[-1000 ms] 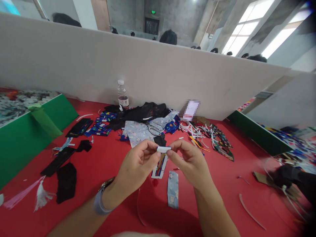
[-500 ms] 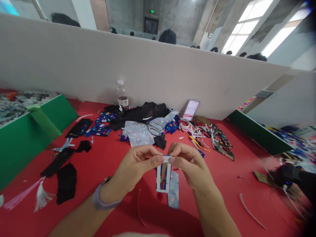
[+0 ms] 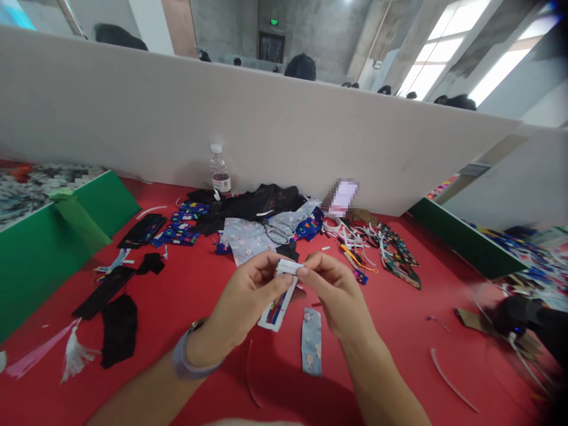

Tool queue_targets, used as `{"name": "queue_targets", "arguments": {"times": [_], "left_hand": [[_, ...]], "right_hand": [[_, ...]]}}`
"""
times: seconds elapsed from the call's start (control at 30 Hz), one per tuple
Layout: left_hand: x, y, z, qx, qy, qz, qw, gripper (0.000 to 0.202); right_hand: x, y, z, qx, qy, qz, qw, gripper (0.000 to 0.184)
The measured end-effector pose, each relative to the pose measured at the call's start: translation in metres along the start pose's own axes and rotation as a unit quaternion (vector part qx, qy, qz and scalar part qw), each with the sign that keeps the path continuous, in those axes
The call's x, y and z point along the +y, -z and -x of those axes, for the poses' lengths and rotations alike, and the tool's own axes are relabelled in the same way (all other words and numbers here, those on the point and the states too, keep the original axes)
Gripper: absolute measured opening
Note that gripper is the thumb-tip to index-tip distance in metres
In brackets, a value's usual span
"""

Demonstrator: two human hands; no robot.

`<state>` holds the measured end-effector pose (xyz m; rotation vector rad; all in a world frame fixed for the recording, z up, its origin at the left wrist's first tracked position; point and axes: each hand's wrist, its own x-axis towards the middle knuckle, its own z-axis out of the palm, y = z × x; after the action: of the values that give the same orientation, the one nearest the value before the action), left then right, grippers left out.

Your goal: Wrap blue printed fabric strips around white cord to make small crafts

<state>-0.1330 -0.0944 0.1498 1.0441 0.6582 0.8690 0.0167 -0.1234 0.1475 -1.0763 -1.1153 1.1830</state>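
Observation:
Between my hands, above the middle of the red table, is a small flat strip-shaped piece with white edging and a blue patterned middle (image 3: 271, 319). My left hand (image 3: 248, 293) pinches its upper left end between thumb and fingers. My right hand (image 3: 335, 290) pinches the white top end at the right. The piece hangs tilted, its lower end toward the left. Just below my hands lies a pale blue patterned fabric strip (image 3: 311, 343), flat on the table and apart from them. My fingers cover part of the held piece.
Behind my hands lie scissors (image 3: 277, 234) on pale fabric (image 3: 248, 239), a dark fabric heap (image 3: 266, 200) and a bottle (image 3: 219, 171). White scraps (image 3: 352, 234) and a phone (image 3: 344, 196) are at the right. Green-walled bins (image 3: 89, 228) flank the table; black pieces (image 3: 119, 331) lie left.
The strip-shaped piece has turned in my hands, its lower end swinging left and upward. Both hands have shifted slightly up and left. The pale blue strip beneath is now fully visible.

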Motion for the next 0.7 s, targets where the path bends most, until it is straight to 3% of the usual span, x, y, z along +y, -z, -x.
{"name": "queue_targets", "arguments": {"times": [0.07,0.1,0.23,0.33,0.53,0.7], "left_hand": [[-0.001,0.001,-0.001,0.020,-0.005,-0.024,1.000,0.016],[-0.001,0.001,-0.001,0.028,-0.006,-0.035,0.999,0.019],[-0.002,0.004,-0.002,0.065,-0.006,-0.103,0.993,0.028],[-0.003,0.004,-0.003,0.068,-0.010,-0.130,0.989,0.028],[-0.003,0.002,-0.001,0.067,-0.014,-0.212,0.975,0.023],[0.001,-0.001,0.000,0.054,-0.015,-0.231,0.971,0.019]], "right_hand": [[-0.004,0.002,0.000,0.017,0.054,0.139,0.989,0.016],[-0.006,0.003,0.000,0.039,0.095,0.221,0.970,0.013],[-0.013,0.006,0.004,0.142,0.261,0.436,0.850,0.007],[-0.011,0.005,0.007,0.141,0.338,0.501,0.784,0.009],[-0.005,0.003,0.004,0.111,0.368,0.601,0.700,0.006],[-0.008,0.004,0.004,0.095,0.369,0.650,0.657,0.006]]}}
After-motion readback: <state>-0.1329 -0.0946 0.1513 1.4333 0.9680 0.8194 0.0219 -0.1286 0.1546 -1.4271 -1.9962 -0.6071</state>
